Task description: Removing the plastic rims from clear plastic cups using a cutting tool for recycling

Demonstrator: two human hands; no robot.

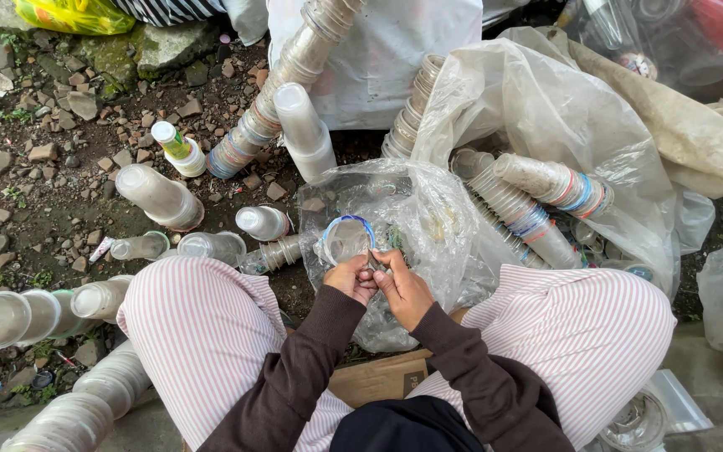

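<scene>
Clear thin plastic sits pinched between both sets of fingertips: the left hand (351,278) and right hand (401,283) close on a blue-rimmed cup (346,240) above the plastic bag (428,226). It looks light, crushable and slick; the stiffer rim seems safest.

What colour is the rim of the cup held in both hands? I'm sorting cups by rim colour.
Blue, on a clear plastic cup; seen in the head view.
</scene>
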